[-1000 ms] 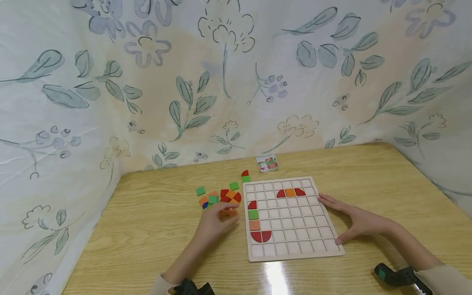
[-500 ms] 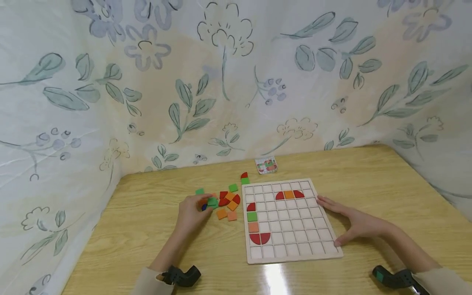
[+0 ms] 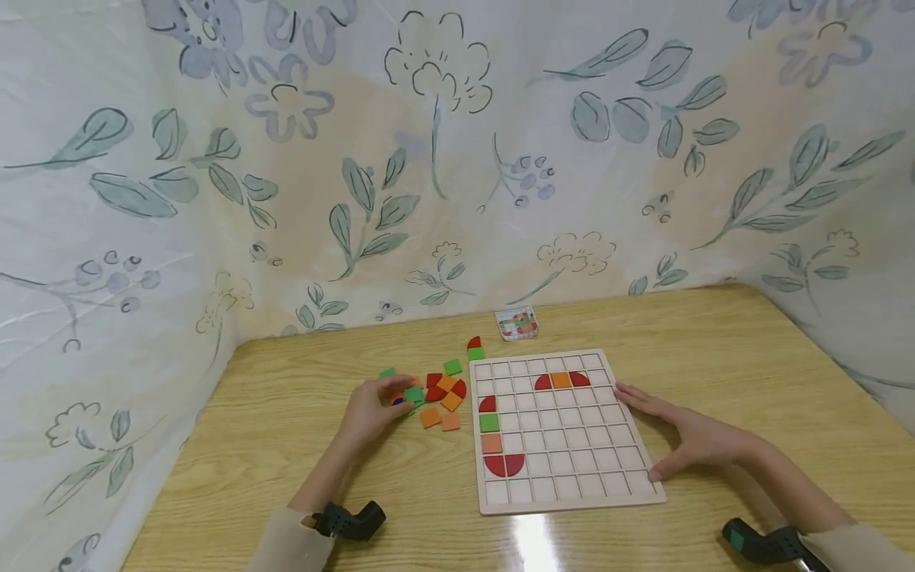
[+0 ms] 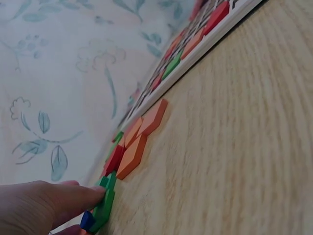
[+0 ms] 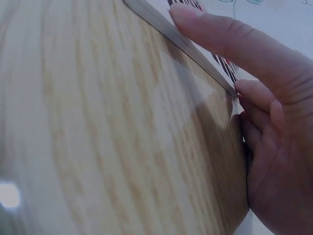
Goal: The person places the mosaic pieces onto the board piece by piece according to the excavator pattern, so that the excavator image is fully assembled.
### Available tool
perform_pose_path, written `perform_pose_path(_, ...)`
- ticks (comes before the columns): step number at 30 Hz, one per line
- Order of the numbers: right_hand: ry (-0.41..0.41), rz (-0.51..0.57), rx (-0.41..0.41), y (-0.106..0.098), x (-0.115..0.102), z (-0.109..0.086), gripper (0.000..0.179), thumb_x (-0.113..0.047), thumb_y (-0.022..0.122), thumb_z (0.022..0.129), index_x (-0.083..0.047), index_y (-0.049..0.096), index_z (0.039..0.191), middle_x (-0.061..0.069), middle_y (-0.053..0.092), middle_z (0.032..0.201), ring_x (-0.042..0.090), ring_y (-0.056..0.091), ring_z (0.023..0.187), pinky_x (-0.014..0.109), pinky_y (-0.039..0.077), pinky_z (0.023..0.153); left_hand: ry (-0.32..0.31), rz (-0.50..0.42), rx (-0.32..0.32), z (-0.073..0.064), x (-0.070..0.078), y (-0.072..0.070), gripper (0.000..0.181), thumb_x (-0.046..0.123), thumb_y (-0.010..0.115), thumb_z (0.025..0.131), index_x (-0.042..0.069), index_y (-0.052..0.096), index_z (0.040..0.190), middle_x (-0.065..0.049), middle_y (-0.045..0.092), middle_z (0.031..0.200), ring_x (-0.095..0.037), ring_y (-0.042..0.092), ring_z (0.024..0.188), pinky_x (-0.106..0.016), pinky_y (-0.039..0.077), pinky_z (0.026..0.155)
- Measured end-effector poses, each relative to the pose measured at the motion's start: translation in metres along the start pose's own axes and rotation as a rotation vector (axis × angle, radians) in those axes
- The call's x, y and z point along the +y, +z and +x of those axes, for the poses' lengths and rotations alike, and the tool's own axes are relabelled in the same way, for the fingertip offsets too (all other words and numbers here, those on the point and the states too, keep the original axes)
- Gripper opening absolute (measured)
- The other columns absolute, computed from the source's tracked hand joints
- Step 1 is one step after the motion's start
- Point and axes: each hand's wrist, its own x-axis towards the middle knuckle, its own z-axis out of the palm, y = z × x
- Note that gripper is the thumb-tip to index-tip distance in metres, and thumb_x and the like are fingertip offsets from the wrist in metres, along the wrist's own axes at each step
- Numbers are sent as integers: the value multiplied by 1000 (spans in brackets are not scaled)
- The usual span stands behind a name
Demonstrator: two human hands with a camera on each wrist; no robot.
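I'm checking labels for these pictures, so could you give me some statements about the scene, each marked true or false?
1. The right hand touches the edge of the pale wooden grid board. True.
2. The left hand rests on the board. False: it is at the loose coloured tiles, fingers at a green square tile.
3. An orange square tile lies between two red quarter-circle tiles on the board. True.
4. The small red, green and white printed card lies on the board. False: it lies on the wood-grain table, beyond the board's far edge.
5. The board's left column holds a salmon-pink square tile. True.
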Motion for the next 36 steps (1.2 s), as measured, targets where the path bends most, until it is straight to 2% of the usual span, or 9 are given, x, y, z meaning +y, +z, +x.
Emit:
perform_pose_path(7,0,9,-4,0,1,0,104,-23,81,66,-10,18,148,20,5,153,-22,2,127,-1,8,90,8,-25,-34,5,-1,-2,35,14,77,74,13,68,108,0,69,103,-21,60,100,-40,46,88)
perform_pose_path(14,-6,17,-8,-1,1,1,105,-23,82,66,-9,18,148,22,4,152,-22,1,127,-2,8,90,24,-75,-11,4,6,3,31,13,76,75,13,69,105,0,68,101,-16,63,90,-35,50,81)
perform_pose_path(17,-4,17,-7,-1,0,1,105,-23,82,66,-8,17,148,22,4,152,-22,1,127,-2,8,89,37,-109,-15,1,16,11,29,15,76,75,16,70,103,3,66,103,-16,61,95,-36,49,84)
perform_pose_path(23,3,11,-7,0,0,0,104,-22,81,67,-10,18,148,21,4,153,-22,1,127,-1,7,89,103,-133,-95,-2,41,31,26,17,76,75,17,71,100,4,65,97,-18,55,92,-36,47,81)
perform_pose_path(27,6,9,-6,0,1,0,104,-23,81,67,-10,18,148,20,4,153,-22,1,127,-2,7,89,138,-100,-134,3,52,48,24,23,76,76,19,71,99,7,65,100,-15,54,93,-31,46,81)
perform_pose_path(31,15,10,-7,0,0,0,103,-23,81,67,-11,18,148,20,5,153,-22,1,127,-1,7,89,166,-70,-166,8,63,63,22,29,74,77,23,71,99,10,65,104,-13,52,96,-32,43,83)
perform_pose_path(36,-10,5,-9,0,1,0,103,-22,81,68,-9,18,148,21,5,152,-22,2,128,-2,7,90,198,-39,-191,14,72,77,20,27,74,77,21,72,97,7,65,93,-13,52,86,-28,43,77)
